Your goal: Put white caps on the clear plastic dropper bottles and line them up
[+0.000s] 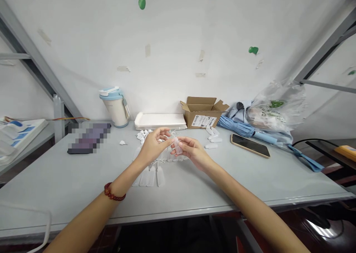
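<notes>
A bare right hand (193, 152) is pinching a small, translucent plastic bottle (177, 147) between thumb and fingers, closing firmly around its sides above the middle of a smooth grey table (83, 193). A bare left hand (155, 143), wearing a dark-red beaded bracelet (114, 193) at the wrist, is reaching in beside the bottle's top, its thumb and curved fingers standing apart; whether the thumb is touching the bottle is hard to tell. More slim, translucent plastic bottles (150, 176) are lying just below the hands, while a heap of small white plastic caps (142, 135) is sitting behind the left hand, which is partly blocking the view of it. Four or so loose translucent bottles (213, 139) are resting to the right. Behind, an open brown cardboard box (200, 107) is bearing a white printed label (204, 121), its wording too small to read, and is standing beside a flat white stack (161, 120). Farther out, a cream tumbler with a light-blue lid (115, 110) is carrying illegible lettering, a dark-screened phone with a gold edge (249, 145) is lying near a folded blue umbrella (239, 126), and a clear plastic bag with green print (278, 110) is slumping against the wall (172, 86).
</notes>
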{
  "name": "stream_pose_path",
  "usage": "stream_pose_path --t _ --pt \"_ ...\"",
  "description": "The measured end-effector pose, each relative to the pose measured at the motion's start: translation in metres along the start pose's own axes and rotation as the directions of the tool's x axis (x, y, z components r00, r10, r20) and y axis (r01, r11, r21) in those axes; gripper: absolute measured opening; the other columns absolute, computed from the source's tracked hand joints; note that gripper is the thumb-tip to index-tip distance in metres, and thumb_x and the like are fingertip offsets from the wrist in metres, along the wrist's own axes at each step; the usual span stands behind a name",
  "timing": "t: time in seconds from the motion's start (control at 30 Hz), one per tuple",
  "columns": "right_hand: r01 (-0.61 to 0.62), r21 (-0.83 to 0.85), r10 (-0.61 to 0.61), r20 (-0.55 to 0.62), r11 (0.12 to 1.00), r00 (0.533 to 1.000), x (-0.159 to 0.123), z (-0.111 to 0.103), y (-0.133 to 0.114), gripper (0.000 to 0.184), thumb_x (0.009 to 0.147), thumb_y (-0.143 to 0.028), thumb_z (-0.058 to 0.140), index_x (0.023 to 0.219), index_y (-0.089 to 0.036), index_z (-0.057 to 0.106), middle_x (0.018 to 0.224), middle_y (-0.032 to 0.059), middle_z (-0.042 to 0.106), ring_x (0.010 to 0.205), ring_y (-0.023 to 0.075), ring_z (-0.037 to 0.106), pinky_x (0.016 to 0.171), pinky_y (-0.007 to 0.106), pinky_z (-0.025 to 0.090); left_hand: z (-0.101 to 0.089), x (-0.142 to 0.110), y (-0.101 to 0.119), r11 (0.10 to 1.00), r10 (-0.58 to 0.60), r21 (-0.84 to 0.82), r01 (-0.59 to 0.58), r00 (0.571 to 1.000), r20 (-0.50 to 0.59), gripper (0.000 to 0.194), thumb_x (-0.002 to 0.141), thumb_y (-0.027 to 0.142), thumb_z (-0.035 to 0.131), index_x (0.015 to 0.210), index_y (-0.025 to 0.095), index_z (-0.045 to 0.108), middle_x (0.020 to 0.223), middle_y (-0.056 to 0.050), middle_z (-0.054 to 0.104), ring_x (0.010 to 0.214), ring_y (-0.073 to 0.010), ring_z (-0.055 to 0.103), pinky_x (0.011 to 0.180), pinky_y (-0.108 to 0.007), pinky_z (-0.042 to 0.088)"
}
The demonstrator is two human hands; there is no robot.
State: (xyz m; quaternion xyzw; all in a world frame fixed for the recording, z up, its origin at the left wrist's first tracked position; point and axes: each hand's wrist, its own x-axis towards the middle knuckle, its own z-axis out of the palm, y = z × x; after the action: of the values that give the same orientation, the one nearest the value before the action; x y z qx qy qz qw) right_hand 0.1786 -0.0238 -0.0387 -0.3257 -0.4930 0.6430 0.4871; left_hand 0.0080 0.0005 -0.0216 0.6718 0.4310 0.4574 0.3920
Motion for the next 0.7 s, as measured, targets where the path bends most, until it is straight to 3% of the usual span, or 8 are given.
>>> stream_pose_path --t 0.1,0.2,0.3,0.43,0.7 --pt "0.017 0.021 -0.016 -0.049 1.0 0.999 0.001 0.0 -0.001 0.035 0.07 -0.037 0.073 0.095 -0.016 0.06 0.082 0.0048 0.069 0.073 0.0174 0.067 0.072 0.032 0.051 0.003 -0.004 0.002 0.955 0.227 0.199 -0.219 0.974 -0.018 0.031 0.076 0.033 0.064 0.103 0.019 0.057 0.104 -0.007 0.06 0.087 -0.0191 0.058 0.063 -0.029 0.049" --pt "0.011 0.043 -0.008 -0.086 0.999 0.996 0.001 -0.001 -0.001 0.035 0.068 -0.036 0.074 0.091 -0.016 0.06 0.082 0.0053 0.069 0.074 0.0174 0.067 0.073 0.032 0.051 0.005 -0.008 0.003 0.816 0.426 0.365 -0.449 0.893 0.145 0.031 0.078 0.029 0.063 0.107 0.02 0.056 0.111 -0.008 0.059 0.102 -0.0233 0.053 0.075 -0.034 0.049" --pt "-0.001 0.058 0.006 -0.087 0.998 0.996 0.001 0.0 -0.002 0.036 0.067 -0.037 0.074 0.093 -0.015 0.06 0.086 0.0071 0.069 0.077 0.0198 0.067 0.071 0.032 0.051 0.005 -0.009 0.0 0.683 0.511 0.442 -0.582 0.812 0.281 0.036 0.079 0.025 0.063 0.113 0.02 0.054 0.117 -0.009 0.058 0.109 -0.0263 0.048 0.089 -0.043 0.044" --pt "-0.001 0.056 0.005 -0.073 0.998 0.997 0.001 0.001 -0.002 0.035 0.068 -0.036 0.074 0.093 -0.015 0.06 0.088 0.0082 0.069 0.082 0.0208 0.067 0.073 0.032 0.05 0.005 -0.007 -0.003 0.621 0.536 0.477 -0.622 0.781 0.32 0.037 0.079 0.023 0.063 0.115 0.018 0.054 0.119 -0.011 0.057 0.109 -0.027 0.047 0.091 -0.045 0.043" --pt "-0.091 -0.018 0.091 0.002 0.996 0.996 0.0 -0.002 -0.005 0.03 0.068 -0.034 0.073 0.087 -0.014 0.06 0.08 0.0052 0.068 0.073 0.0164 0.065 0.073 0.031 0.05 -0.004 -0.008 0.007 0.698 0.44 0.442 -0.563 0.825 0.355 0.032 0.072 0.025 0.069 0.102 0.02 0.06 0.106 -0.008 0.063 0.106 -0.0268 0.048 0.09 -0.043 0.042"
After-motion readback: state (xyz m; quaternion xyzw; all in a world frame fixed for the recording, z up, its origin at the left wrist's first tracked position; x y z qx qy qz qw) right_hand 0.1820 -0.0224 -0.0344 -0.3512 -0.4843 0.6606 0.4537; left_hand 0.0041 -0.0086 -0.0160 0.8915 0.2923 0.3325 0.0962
